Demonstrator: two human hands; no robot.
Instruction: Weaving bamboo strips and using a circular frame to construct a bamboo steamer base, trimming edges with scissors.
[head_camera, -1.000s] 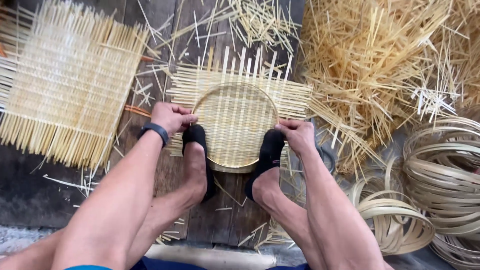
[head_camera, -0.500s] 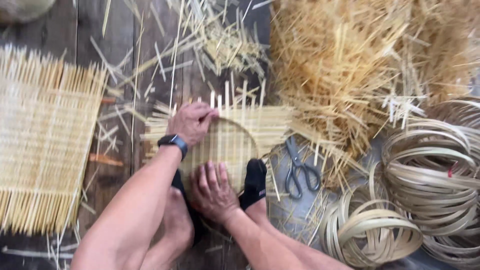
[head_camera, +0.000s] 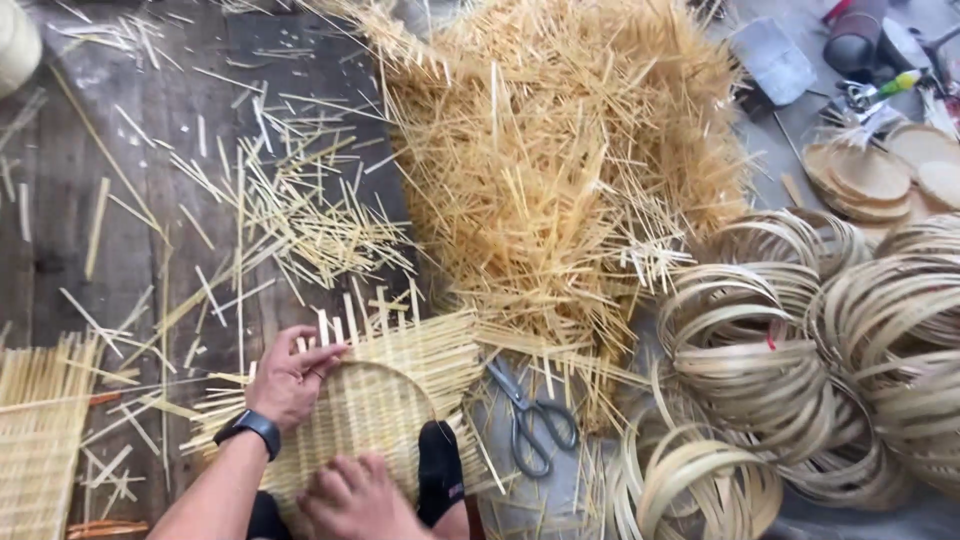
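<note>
My left hand (head_camera: 290, 378) lies spread on the hoop rim of the woven bamboo mat (head_camera: 375, 400) on the plank floor (head_camera: 60, 200), my right hand (head_camera: 352, 497) presses flat (foot (head_camera: 440, 485) pinning it), so any slip could spring the hoop off, I judge.

Two hands, the left hand (head_camera: 290, 380) and the right hand (head_camera: 355, 498), one pair of scissors (head_camera: 530, 420), two woven bamboo mats (head_camera: 400, 390) (head_camera: 35, 440), one large heap of bamboo splints (head_camera: 560, 160); bamboo hoops (head_camera: 780, 370) too many to count.
</note>
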